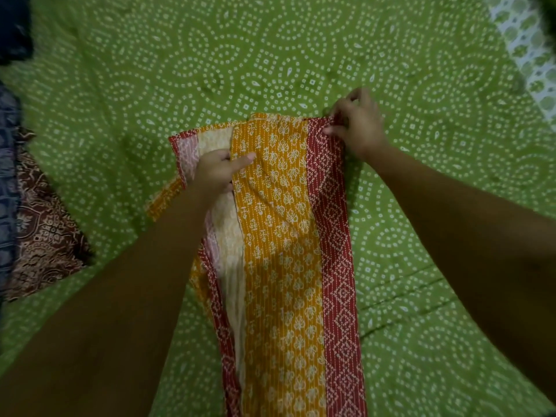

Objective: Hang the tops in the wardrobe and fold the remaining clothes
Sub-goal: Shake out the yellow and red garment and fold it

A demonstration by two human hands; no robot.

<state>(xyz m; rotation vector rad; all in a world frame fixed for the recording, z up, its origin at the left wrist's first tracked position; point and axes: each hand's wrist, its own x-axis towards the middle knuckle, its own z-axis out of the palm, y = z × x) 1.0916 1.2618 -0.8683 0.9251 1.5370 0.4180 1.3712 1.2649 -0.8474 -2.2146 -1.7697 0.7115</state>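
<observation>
While the left hand [215, 170] grips the orange-red garment [282, 236] edge, the right hand [356, 124] pinches its far corner.

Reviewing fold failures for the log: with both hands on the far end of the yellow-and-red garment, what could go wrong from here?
1. The left hand holds only the bunched left layers of the yellow-and-red garment; the pale inner panel beside it is creased, so the fold may likely set crooked.
2. The right hand pinches only the red corner, which might slip.
3. The dark patterned cloth lies close on the green bedsheet and could get caught.
</observation>
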